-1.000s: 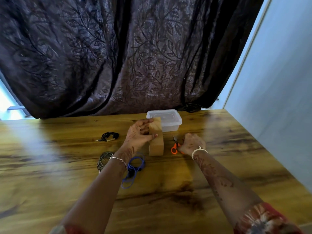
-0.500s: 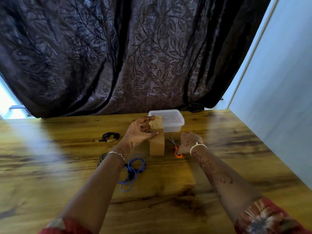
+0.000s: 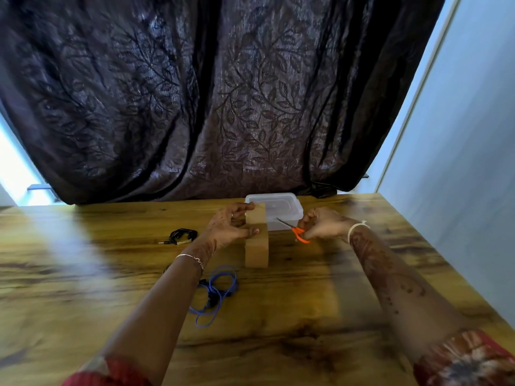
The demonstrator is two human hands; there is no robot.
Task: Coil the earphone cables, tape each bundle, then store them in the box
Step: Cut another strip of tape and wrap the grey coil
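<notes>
My left hand (image 3: 232, 225) grips a roll of brown tape (image 3: 257, 240) standing on edge on the wooden table (image 3: 306, 316), fingers over its top and thumb on its near face. My right hand (image 3: 323, 223) holds small orange-handled scissors (image 3: 296, 232) lifted off the table, blades pointing left toward the tape. A clear lidded plastic box (image 3: 278, 208) stands just behind the tape. A loose blue earphone cable (image 3: 217, 291) lies beside my left forearm. A coiled black earphone cable (image 3: 182, 235) rests farther left. A third dark cable is mostly hidden under my left wrist.
A dark leaf-patterned curtain (image 3: 223, 107) hangs along the table's back edge. A pale wall (image 3: 459, 162) borders the table on the right.
My right hand picked the scissors up off the table and raised them toward the tape roll. My left hand kept its grip on the roll.
</notes>
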